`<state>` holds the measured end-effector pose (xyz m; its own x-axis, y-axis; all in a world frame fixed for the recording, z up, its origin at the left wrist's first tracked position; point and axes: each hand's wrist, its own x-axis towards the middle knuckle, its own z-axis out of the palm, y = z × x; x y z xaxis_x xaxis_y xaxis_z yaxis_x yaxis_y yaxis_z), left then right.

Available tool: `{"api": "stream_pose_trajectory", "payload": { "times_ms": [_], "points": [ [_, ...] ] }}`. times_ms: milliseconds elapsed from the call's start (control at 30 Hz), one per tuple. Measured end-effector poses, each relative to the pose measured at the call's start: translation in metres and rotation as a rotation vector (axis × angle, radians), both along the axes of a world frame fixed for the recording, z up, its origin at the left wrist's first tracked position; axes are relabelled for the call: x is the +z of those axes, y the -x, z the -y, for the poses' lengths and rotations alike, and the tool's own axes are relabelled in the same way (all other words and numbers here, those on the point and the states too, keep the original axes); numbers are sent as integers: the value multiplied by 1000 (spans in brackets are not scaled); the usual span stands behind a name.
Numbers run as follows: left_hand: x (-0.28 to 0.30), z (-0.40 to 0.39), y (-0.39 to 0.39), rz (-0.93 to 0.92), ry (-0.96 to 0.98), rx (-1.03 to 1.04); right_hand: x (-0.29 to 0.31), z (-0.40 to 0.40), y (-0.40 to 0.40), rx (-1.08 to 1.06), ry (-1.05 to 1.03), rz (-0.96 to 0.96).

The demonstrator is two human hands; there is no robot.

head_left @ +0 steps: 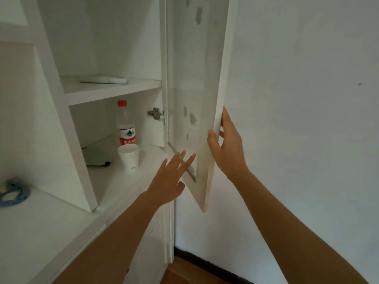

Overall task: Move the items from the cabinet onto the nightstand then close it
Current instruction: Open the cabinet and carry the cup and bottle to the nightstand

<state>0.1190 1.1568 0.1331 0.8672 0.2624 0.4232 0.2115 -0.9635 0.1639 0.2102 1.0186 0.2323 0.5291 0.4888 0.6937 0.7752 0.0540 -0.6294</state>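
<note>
While my right hand (226, 148) gripped the door (207, 111) edge, my left hand (171, 179) hovered empty, fingers spread. Bottle (125, 124) and cups (129, 156) sat inside the cabinet (110, 93); reaching the cups came next, I judged.

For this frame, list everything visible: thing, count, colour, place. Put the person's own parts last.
Cabinet door: one, white with chipped paint, swung open at right.
Hinge: one, metal, on the cabinet's inner right side.
Water bottle: one, clear with red cap and red label, upright at back of lower shelf.
Paper cups: one stack, white, in front of the bottle.
Pale green-grey object: one, left of the cups; identity unclear.
Flat white object: one, on upper shelf.
Blue-grey ring: one, on white surface at far left.
Left hand: open, reaching toward the lower shelf.
Right hand: grip on the door's edge.
</note>
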Motion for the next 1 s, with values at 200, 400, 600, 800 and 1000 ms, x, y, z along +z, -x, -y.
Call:
{"api": "stream_pose_trajectory", "payload": {
  "times_ms": [200, 400, 600, 800, 1000],
  "points": [
    [1, 11, -36, 24, -22, -26, -5, 18, -37, -92, -20, -22],
    [-4, 12, -74, -14, 15, -11, -5, 29, -83, -143, -19, 54],
    [-8, 3, -109, -108, 37, 53, -3, 26, -131, -217, 120, 153],
    [-9, 12, -141, -160, 33, 61, 5, 21, -158, -422, 103, 216],
    [-11, 15, -163, -194, 44, 73, -7, 18, -188, -540, 200, 379]
  ]
}}
